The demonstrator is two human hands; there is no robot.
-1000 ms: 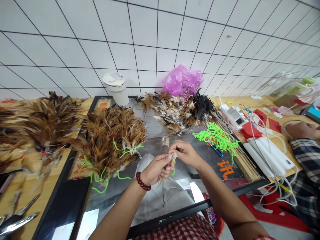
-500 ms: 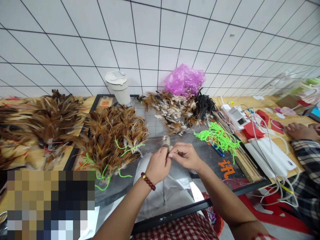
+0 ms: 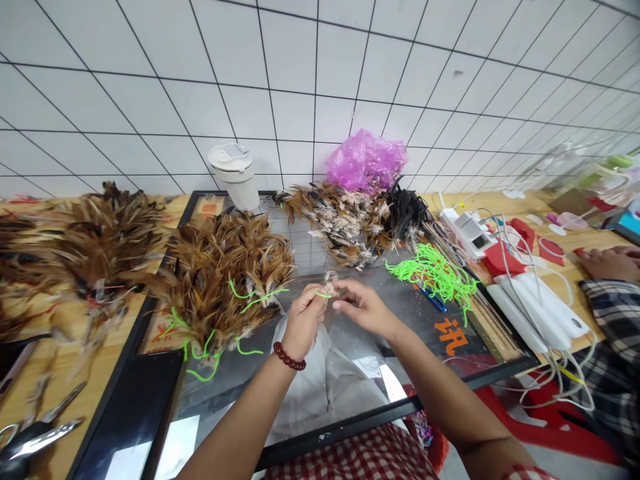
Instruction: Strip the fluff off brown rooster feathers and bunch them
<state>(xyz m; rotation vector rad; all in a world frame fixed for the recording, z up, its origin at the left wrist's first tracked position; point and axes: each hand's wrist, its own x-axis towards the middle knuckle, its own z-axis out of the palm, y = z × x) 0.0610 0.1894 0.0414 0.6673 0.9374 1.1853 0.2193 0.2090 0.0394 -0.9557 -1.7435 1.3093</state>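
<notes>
My left hand [image 3: 305, 319], with a dark red bead bracelet at the wrist, is closed around a small feather bunch [image 3: 329, 288]. The pale, fluffy base of the bunch sticks up past the thumb, and a bright green cord crosses it there. Most of the bunch is hidden inside the hand. Just to the right, my right hand [image 3: 367, 308] has its thumb and forefinger apart, the fingertips close beside the fluffy base; whether they touch it I cannot tell. A large pile of brown feather bunches [image 3: 225, 267], some tied with green cord, lies to the left.
Loose feathers [image 3: 345, 223], a pink plastic bag [image 3: 367, 160] and a white lidded cup [image 3: 235, 177] stand along the wall. Green cords [image 3: 435, 273] lie right of my hands, near a power strip [image 3: 467, 230]. Scissors [image 3: 43, 437] and a black phone-like slab [image 3: 133, 407] are left. A co-worker's hand [image 3: 607, 262] rests far right.
My right thumb and forefinger have parted from their pinch at the green cord. My left hand has turned and shifted slightly left, so the fluffy base and cord now show.
</notes>
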